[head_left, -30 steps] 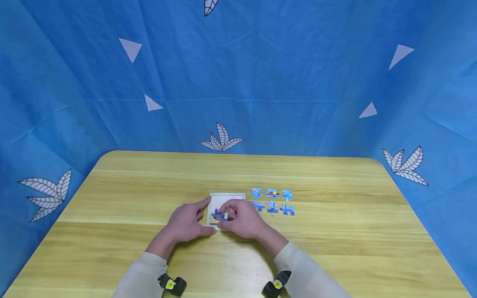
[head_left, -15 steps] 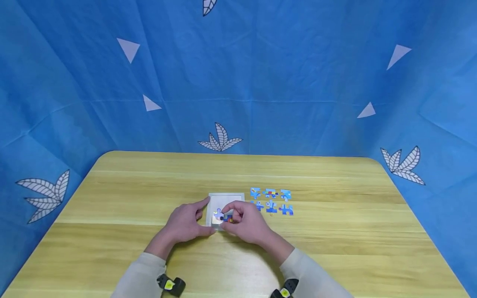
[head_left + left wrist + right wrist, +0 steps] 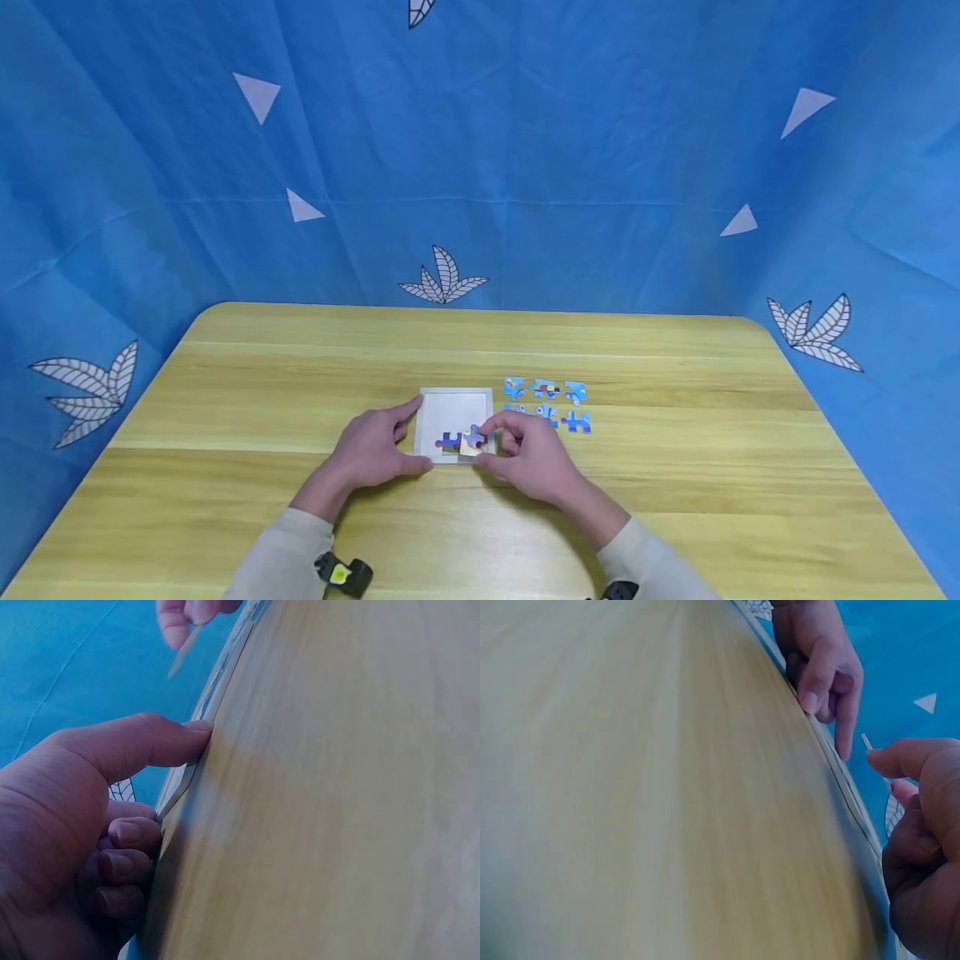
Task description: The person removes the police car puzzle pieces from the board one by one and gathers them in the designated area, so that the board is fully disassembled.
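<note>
A white square puzzle tray point(image 3: 454, 410) lies on the wooden table. My left hand point(image 3: 373, 448) holds its left side, the index finger at the far corner and the thumb at the near one. In the left wrist view the thumb point(image 3: 161, 742) presses the tray's edge and the other fingers are curled beside it. A blue jigsaw piece point(image 3: 449, 441) lies along the tray's near side. My right hand point(image 3: 531, 454) pinches another jigsaw piece point(image 3: 471, 442), tilted, over the near right part of the tray. The right wrist view shows this piece point(image 3: 866, 742) edge-on, above the tray.
Several loose blue jigsaw pieces point(image 3: 544, 389) lie in two rows to the right of the tray. My right hand hides part of the nearer row. The wooden table point(image 3: 300, 367) reaches back to a blue curtain point(image 3: 600, 167).
My right hand has moved rightward over the tray with the pinched piece, which has turned and tilted. The piece lying in the tray is now uncovered. My left hand has stayed in place.
</note>
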Motion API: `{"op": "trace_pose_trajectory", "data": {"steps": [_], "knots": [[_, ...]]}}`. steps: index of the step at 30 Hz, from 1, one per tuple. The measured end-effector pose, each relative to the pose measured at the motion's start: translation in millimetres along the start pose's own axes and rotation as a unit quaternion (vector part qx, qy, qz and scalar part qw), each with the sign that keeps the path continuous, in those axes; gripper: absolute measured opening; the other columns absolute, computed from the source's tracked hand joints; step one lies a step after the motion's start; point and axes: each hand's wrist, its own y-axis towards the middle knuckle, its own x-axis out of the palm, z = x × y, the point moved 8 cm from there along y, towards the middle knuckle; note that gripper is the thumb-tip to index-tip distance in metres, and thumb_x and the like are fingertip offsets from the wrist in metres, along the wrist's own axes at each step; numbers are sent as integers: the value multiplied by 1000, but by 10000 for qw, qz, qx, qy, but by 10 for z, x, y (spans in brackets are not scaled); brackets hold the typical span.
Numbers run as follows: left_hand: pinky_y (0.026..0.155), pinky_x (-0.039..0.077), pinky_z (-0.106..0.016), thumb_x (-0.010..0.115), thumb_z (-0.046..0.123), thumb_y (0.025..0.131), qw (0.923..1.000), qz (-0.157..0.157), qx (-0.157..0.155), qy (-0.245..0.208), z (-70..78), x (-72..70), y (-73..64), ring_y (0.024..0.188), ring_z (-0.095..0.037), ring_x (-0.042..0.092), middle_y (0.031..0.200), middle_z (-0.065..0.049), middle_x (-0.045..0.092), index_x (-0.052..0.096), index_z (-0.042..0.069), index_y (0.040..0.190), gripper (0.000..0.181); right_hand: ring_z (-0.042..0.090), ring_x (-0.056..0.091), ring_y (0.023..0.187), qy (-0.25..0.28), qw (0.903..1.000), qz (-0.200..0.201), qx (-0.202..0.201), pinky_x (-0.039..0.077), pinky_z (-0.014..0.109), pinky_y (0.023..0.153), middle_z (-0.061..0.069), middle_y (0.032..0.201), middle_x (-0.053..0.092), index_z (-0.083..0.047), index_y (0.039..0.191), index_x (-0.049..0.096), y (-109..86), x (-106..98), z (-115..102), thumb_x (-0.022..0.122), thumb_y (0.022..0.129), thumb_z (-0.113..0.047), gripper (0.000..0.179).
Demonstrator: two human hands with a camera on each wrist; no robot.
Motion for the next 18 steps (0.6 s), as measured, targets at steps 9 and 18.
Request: {"op": "trace_pose_trajectory", "data": {"steps": [9, 18], "knots": [[56, 24, -32, 91, 37, 69, 9999, 3, -69, -76, -12, 1, -10, 55, -14, 28, 62, 3, 39, 45, 13, 152, 98, 6, 36, 54, -62, 9997, 159, 159, 43, 29, 64, -8, 58, 37, -11, 103, 72, -103, -172, 105, 86, 79, -12, 28], [55, 23, -31, 91, 38, 69, 10000, 39, -38, -28, -10, 4, -3, 54, -14, 29, 62, 2, 40, 46, 13, 151, 97, 6, 36, 53, -247, 9991, 213, 285, 43, 29, 62, -8, 57, 37, -10, 103, 71, -175, -274, 163, 85, 79, -11, 28]]}}
